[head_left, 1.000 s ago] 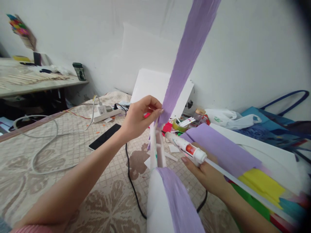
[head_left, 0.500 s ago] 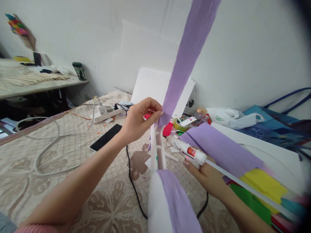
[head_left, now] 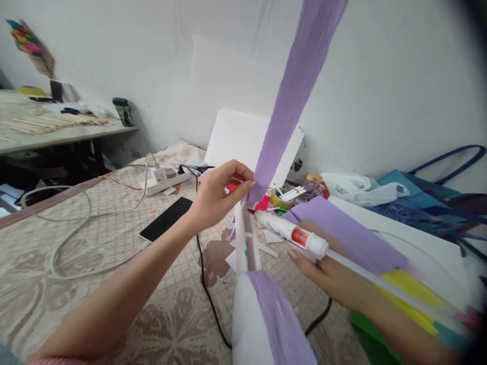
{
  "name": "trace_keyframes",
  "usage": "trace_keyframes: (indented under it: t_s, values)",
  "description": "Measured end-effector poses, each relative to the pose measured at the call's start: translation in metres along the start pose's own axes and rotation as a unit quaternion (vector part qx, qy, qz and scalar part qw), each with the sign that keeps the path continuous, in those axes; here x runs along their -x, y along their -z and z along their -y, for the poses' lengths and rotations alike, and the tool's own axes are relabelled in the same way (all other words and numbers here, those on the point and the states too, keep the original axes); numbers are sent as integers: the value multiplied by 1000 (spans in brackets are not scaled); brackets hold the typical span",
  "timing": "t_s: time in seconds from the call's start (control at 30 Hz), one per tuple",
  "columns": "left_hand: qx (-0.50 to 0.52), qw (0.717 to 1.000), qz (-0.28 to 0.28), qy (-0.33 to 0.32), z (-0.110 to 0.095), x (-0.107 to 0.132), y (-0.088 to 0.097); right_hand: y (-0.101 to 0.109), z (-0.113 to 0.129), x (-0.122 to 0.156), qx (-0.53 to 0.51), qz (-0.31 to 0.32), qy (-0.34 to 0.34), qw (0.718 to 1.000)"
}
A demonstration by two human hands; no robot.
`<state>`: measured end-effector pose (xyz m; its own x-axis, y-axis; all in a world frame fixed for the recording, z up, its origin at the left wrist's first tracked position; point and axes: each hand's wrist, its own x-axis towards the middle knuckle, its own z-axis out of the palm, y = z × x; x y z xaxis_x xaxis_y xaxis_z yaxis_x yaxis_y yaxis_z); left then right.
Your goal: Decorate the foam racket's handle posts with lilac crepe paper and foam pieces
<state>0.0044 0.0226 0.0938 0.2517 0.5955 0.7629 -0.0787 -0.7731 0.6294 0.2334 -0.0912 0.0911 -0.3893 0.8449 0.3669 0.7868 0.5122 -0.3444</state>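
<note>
My left hand (head_left: 215,192) pinches a long strip of purple crepe paper (head_left: 292,96) where it meets the top of a white upright frame (head_left: 243,238). The strip rises out of the top of the view. More purple crepe (head_left: 281,324) covers the white form close to me. My right hand (head_left: 327,274) grips a white hot glue gun (head_left: 292,235) with a red mark and a clear glue stick trailing behind; its nozzle points at the frame just below my left fingertips.
A black phone (head_left: 165,225), a white power strip (head_left: 165,177) with cables, and a black cord (head_left: 207,294) lie on the patterned cloth. White boards (head_left: 232,142) lean on the wall. Coloured paper sheets (head_left: 403,284), tape and bags sit at right; a cluttered table (head_left: 57,134) stands at left.
My right hand has lifted the glue gun and brought its nozzle closer to the frame under the pinched strip. My left hand keeps its hold.
</note>
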Motion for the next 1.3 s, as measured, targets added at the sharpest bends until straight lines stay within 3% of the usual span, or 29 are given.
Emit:
trace_keyframes:
  t_s: [0.17, 0.37, 0.7, 1.03, 1.3]
  values:
    - [-1, 1000, 0, 1, 0, -1, 0, -4, 1, -8, -3, 19, 5, 1000]
    - [-6, 1000, -5, -4, 0, -1, 0, 9, 2, -9, 20, 6, 34, 999]
    - [-46, 999, 8, -25, -11, 0, -4, 23, -5, -24, 51, 76, 103, 990]
    - [-49, 998, 7, -31, -10, 1, -4, 28, -1, -31, 87, 84, 108, 987]
    - [-48, 998, 10, -34, -10, 1, -4, 33, 8, -36, 95, 103, 73, 987]
